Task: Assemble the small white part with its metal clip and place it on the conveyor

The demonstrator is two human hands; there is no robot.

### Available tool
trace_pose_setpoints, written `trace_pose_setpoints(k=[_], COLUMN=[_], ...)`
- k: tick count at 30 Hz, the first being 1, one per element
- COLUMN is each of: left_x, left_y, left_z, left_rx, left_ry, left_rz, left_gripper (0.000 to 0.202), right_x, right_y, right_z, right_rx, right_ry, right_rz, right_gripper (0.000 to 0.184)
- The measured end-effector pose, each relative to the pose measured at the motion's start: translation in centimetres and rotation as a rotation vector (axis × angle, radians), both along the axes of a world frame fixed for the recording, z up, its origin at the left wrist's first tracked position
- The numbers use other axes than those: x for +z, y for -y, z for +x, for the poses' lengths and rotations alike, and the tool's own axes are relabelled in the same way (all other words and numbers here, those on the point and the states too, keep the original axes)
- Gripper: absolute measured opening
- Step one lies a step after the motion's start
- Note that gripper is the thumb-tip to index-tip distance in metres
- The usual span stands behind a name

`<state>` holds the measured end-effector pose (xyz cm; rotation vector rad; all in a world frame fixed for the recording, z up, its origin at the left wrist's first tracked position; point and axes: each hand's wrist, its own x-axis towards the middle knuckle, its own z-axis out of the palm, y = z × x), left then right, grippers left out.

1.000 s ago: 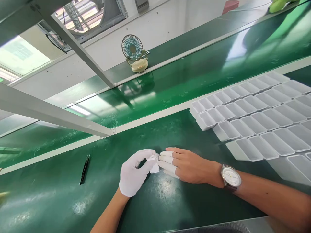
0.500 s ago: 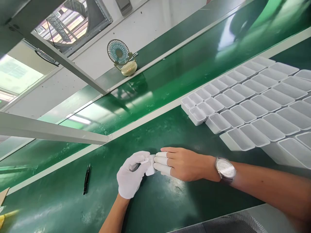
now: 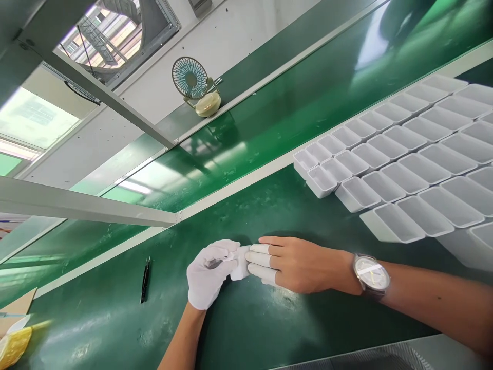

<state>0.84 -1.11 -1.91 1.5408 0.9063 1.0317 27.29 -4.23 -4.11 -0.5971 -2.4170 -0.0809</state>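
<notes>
My left hand (image 3: 208, 277), in a white glove, pinches a small white box-like piece (image 3: 241, 268) between thumb and fingers. Close above the green surface, the piece's exact kind cannot be made out. From the other side my right hand (image 3: 298, 264) presses its fingertips together against the same piece. White finger cots cover several of its fingers, while the index finger is bare and stretched out. The fingers hide part of the piece. Black tweezers (image 3: 145, 280) lie on the bench left of my hands.
Rows of white open trays (image 3: 404, 219) fill the right side of the green bench (image 3: 185, 339). A small fan (image 3: 208, 104) stands behind on a ledge. Grey metal posts (image 3: 88, 205) rise at the left. A yellow roll (image 3: 15, 349) sits at the lower left corner.
The view has shifted a little, so the bench things appear slightly moved. My hands keep nearly the same hold on the white piece.
</notes>
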Motion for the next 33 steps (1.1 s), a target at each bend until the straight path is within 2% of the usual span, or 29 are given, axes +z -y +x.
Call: trace_pose_setpoints(k=[13,22,33], left_x=[0.0,-0.4,-0.3], left_y=[-0.3,0.2,0.8], left_z=[0.2,0.9,1.4], left_rx=[-0.015,0.039,0.142], left_ry=[0.016,-0.100,-0.153], left_rz=[0.018,0.205,0.174], left_gripper=[0.027,0.031,0.014], right_x=[0.0,0.2,-0.5], right_y=[0.0,-0.2,-0.1], right_z=[0.0,0.0,-0.3], right_rx=[0.021,-0.007,-0.001], right_ry=[-0.025,-0.003,-0.002], right_rz=[-0.006,0.028,-0.067], right_gripper=[0.018,0.029,0.032])
